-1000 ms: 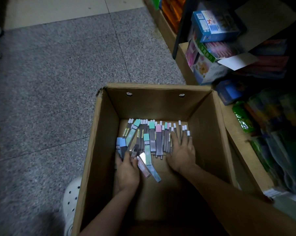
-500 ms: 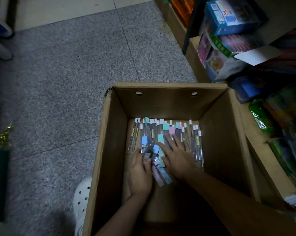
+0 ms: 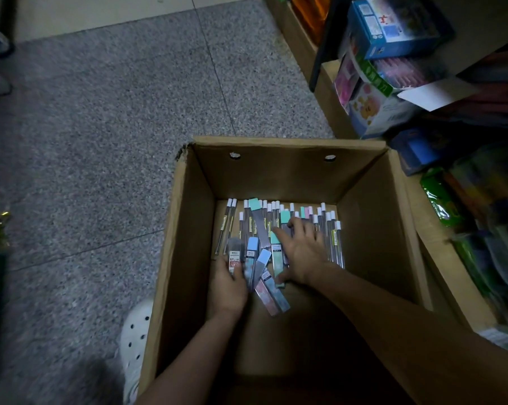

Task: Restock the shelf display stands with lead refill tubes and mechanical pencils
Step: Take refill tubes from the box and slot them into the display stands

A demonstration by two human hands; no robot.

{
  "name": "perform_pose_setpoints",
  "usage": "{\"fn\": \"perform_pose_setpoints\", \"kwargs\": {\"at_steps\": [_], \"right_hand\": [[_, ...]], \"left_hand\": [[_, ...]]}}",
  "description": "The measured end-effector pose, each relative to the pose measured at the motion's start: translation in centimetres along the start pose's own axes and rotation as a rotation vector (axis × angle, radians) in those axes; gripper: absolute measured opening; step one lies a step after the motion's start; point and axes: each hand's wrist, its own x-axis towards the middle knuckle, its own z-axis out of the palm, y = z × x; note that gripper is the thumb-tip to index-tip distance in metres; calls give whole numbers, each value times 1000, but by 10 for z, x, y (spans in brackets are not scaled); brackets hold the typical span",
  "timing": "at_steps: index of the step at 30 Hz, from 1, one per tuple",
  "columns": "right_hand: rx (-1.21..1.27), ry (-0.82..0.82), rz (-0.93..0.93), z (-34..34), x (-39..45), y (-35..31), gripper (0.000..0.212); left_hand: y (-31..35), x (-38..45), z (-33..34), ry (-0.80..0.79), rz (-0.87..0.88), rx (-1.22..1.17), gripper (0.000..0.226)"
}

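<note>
An open cardboard box (image 3: 279, 176) stands on the floor with both my hands inside it. On its bottom lie several slim lead refill tubes (image 3: 334, 244) with white caps and several flat refill cases (image 3: 260, 226) with teal, blue and pink ends. My left hand (image 3: 230, 285) grips a small fan of flat cases (image 3: 234, 257) at the left of the pile, thumb on a red-labelled one. My right hand (image 3: 302, 252) lies spread over the middle of the pile, fingers straight on the tubes, thumb beside a teal case (image 3: 276, 255). No mechanical pencils or display stands can be made out.
A wooden shelf unit (image 3: 439, 247) runs along the right, close to the box, packed with green packets (image 3: 439, 200) and coloured cartons (image 3: 393, 24). A white perforated shoe (image 3: 135, 340) stands by the box's left wall. Grey speckled floor (image 3: 100, 141) spreads to the left.
My right hand slid from the right side of the pile leftward over its middle, pushing tubes and cases together. My left hand stayed at the left and now shows more cases fanned in its grip.
</note>
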Motion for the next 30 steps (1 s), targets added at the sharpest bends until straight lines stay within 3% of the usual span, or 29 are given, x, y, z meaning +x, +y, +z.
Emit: {"fn": "perform_pose_setpoints", "kwargs": {"at_steps": [4, 7, 11, 14, 20, 24, 30], "right_hand": [[104, 48, 18, -6, -4, -9, 108], [409, 117, 52, -7, -22, -10, 87], [794, 168, 71, -18, -60, -10, 54], [917, 346, 85, -45, -82, 0, 50], [937, 675, 89, -150, -137, 30, 43], [859, 861, 60, -213, -192, 49, 42], [745, 1034, 82, -272, -278, 69, 41]], "left_hand": [[-1, -2, 4, 6, -40, -67, 9], [6, -8, 5, -89, -10, -260, 7], [26, -22, -6, -277, 27, -367, 45], [60, -35, -22, -420, 156, -299, 61], [182, -65, -73, -682, 495, -34, 57], [264, -107, -96, -754, 677, 205, 58], [334, -174, -90, -765, 823, 2, 65]]}}
